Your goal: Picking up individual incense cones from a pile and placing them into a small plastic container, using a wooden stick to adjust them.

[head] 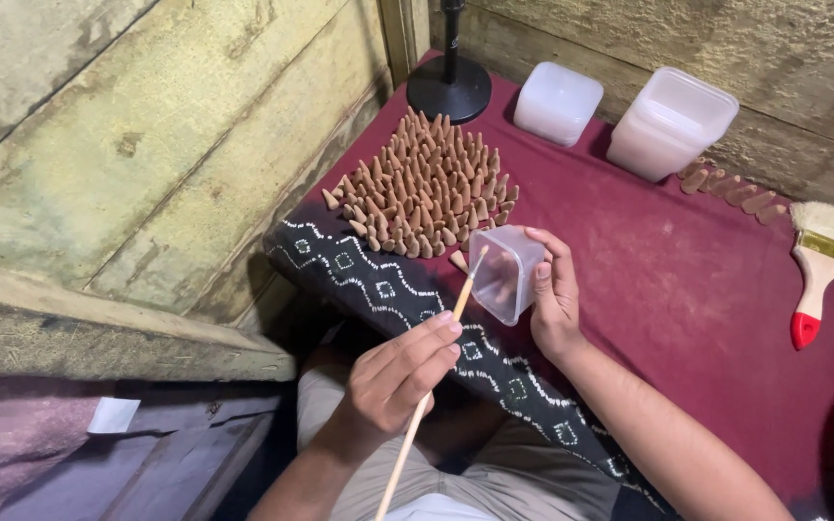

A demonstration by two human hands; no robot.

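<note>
My left hand (400,378) grips a thin wooden stick (436,362), and the stick's tip points into the mouth of a small clear plastic container (506,273). That container is tipped on its side in my right hand (554,301), with brown cones faintly visible inside it. Just beyond it, a dense cluster of brown incense cones (427,188) stands upright on the maroon cloth (668,280). One loose cone (458,260) lies next to the container's mouth.
Two translucent lidded tubs (558,102) (671,122) stand at the back by the wooden wall. A row of cones (731,188) lies near a red-handled paintbrush (820,265). A black round stand base (450,87) sits at the back. A patterned black cloth (388,289) edges the table.
</note>
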